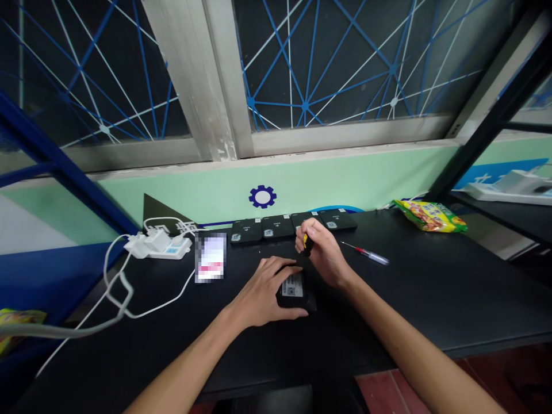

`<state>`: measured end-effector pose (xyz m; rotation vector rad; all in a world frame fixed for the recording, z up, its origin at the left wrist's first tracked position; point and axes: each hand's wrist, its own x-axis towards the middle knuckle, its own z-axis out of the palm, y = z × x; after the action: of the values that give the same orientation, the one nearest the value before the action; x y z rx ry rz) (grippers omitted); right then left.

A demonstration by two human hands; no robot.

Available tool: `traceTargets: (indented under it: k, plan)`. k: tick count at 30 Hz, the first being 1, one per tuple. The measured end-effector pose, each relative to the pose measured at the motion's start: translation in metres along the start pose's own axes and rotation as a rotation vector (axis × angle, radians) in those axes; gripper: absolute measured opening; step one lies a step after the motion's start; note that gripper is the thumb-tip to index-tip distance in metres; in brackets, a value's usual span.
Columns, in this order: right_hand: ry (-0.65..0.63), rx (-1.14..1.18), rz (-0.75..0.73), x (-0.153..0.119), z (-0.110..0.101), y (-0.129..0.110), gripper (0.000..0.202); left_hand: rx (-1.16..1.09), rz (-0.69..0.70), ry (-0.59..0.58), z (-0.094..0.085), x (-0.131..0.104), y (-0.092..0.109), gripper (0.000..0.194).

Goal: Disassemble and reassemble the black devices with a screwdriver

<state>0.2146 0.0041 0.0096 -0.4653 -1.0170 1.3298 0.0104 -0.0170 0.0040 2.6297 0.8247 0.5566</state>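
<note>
My left hand [265,290] is wrapped over a small black box [294,286] on the black table, thumb along its near side and fingers across its far side. A white printed label shows on the box's upper face. Just beyond and to the right, my right hand [323,253] is raised with its fingers curled round a small black-and-yellow object [307,244]. Most of that object is hidden in the fist, so its kind does not show. A screwdriver [371,256] with a clear handle and red collar lies to the right of my right hand.
Several flat black boxes [246,232] stand in a row along the wall. To the left are a phone [211,257] with a lit screen and a white power strip [172,248] with trailing cables. A yellow-green snack bag [431,216] lies at the back right.
</note>
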Motion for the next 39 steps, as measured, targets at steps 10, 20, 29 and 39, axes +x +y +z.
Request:
traceTargets:
  k: [10, 20, 29, 39]
  plan:
    - [-0.106, -0.131, 0.049, 0.003, 0.000, -0.008, 0.039, 0.010, -0.022, -0.007, 0.001, 0.000, 0.001, 0.077]
    - [-0.140, 0.016, 0.163, -0.002, 0.000, -0.007, 0.050, 0.001, 0.001, 0.013, -0.009, 0.000, 0.001, 0.058]
    - [-0.099, 0.003, 0.084, 0.000, 0.003, -0.010, 0.025, 0.174, -0.105, 0.116, 0.005, -0.002, -0.008, 0.041]
    - [-0.143, -0.013, 0.129, 0.004, -0.001, -0.012, 0.047, 0.200, -0.232, 0.067, 0.005, -0.004, -0.006, 0.049]
